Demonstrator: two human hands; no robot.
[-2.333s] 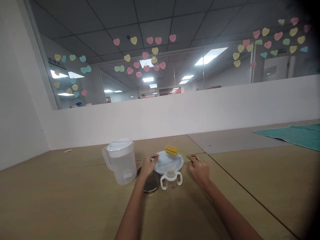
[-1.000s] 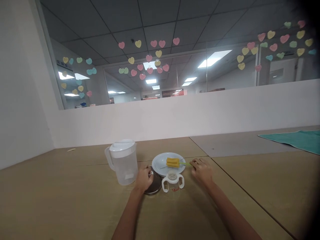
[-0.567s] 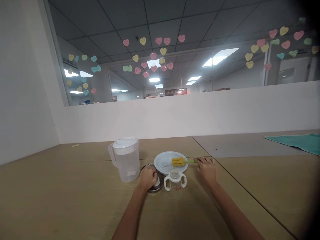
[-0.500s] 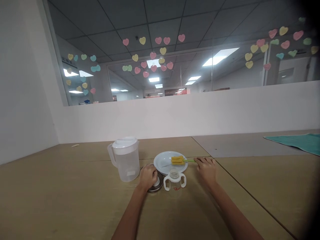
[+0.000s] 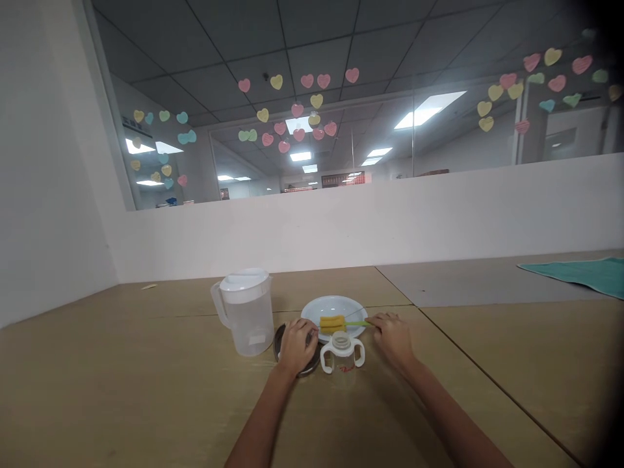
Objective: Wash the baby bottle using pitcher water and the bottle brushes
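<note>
My right hand (image 5: pixel 394 339) is closed round the thin green handle of a yellow sponge bottle brush (image 5: pixel 332 324). The sponge head lies over the near part of a white plate (image 5: pixel 312 305). My left hand (image 5: pixel 298 346) is over a dark round metal dish (image 5: pixel 279 337), its fingers bent together close to the sponge. Something small and pale shows at these fingertips, too small to name. Between my hands stands a clear baby bottle (image 5: pixel 342 359) with white handles, upright and without a top, in front of the plate.
A translucent lidded pitcher (image 5: pixel 251 322) stands to the left of the dish. A teal cloth (image 5: pixel 585 273) lies at the far right of the table (image 5: pixel 160 383). A low white wall (image 5: pixel 292 234) with a window above it closes off the back.
My left hand has put a white piece down on the dark dish and moved right towards the sponge. My right hand has drawn the brush left and nearer to me.
</note>
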